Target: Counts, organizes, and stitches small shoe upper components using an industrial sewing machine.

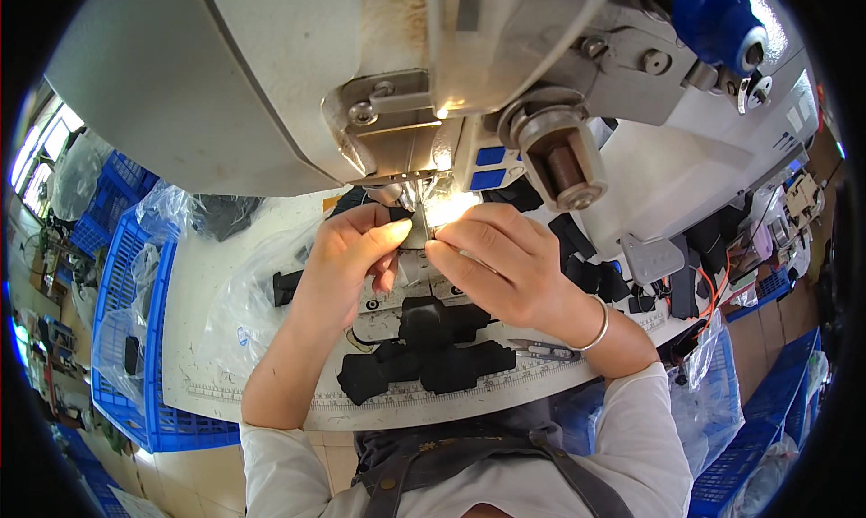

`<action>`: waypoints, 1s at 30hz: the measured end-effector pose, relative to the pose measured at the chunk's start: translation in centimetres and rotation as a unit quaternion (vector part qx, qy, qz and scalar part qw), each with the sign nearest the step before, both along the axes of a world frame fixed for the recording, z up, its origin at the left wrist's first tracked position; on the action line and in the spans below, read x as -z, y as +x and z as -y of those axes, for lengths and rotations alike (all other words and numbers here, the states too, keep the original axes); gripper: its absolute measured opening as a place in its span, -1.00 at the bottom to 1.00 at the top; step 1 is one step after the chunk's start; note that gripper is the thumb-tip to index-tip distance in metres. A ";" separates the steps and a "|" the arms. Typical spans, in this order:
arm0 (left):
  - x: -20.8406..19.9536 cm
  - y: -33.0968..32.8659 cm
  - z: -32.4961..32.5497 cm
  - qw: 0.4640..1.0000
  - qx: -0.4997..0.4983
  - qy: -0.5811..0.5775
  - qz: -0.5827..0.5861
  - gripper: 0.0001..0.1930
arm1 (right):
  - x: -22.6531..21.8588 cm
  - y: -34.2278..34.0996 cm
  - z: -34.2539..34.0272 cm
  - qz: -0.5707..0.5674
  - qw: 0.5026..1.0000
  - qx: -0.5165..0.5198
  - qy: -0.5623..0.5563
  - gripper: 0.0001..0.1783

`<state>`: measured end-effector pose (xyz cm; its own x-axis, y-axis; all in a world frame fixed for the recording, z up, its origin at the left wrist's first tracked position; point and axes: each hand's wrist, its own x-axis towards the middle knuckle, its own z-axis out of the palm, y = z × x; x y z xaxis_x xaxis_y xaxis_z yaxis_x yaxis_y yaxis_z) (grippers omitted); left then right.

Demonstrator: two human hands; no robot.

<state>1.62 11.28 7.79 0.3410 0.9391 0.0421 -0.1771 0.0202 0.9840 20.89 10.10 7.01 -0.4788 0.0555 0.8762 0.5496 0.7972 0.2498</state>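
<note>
Under the lit needle area of a white sewing machine (397,180), my two hands meet around a small dark strip (419,222). My left hand (336,263) pinches its left side between thumb and fingers. My right hand (512,263) comes from the right, with thumb and forefinger closed on the strip's other side. The strip's exact kind is too small to make out, and fingertips cover part of it. Just below the hands, several folded black fabric pieces (424,374) lie in a pile on the white table (356,417).
Thread snips (546,349) lie right of the black pile. More black pieces (595,274) are scattered beyond my right wrist. A clear plastic bag (248,292) lies to the left, by a blue crate (135,419). The machine head hangs low over my hands.
</note>
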 end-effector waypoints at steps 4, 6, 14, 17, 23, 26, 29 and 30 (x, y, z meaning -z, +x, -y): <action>-0.2 0.3 -0.8 0.999 -0.034 -0.021 0.033 -0.86 | -0.2 -0.1 -0.4 -0.006 1.000 0.025 0.007 -0.65; 0.1 0.1 -1.3 0.999 -0.028 -0.014 0.042 -0.86 | -0.1 -0.1 -0.4 -0.002 0.999 0.037 0.007 -0.65; 0.3 -0.2 -2.8 0.998 -0.006 -0.003 0.064 -0.72 | 0.0 -0.3 -0.4 -0.001 0.995 0.086 -0.042 -0.65; 0.0 -0.1 -2.7 0.999 -0.010 -0.001 0.050 -0.65 | -0.1 0.1 -0.4 -0.003 0.996 0.066 -0.059 -0.63; 0.2 -0.3 -3.1 0.999 0.007 0.017 0.032 -0.64 | 0.2 0.1 -0.4 -0.020 0.996 0.049 -0.066 -0.64; 0.1 -0.4 -3.0 0.999 0.006 0.014 0.048 -0.65 | 0.1 0.2 -0.2 -0.015 0.996 0.045 -0.074 -0.64; -0.2 -1.0 -3.3 0.999 0.046 0.019 0.006 -0.69 | 0.1 0.2 -0.2 -0.014 0.996 0.045 -0.069 -0.64; -0.3 -1.0 -3.3 0.999 0.039 0.016 0.001 -0.72 | 0.1 0.2 -0.2 -0.015 0.996 0.045 -0.069 -0.64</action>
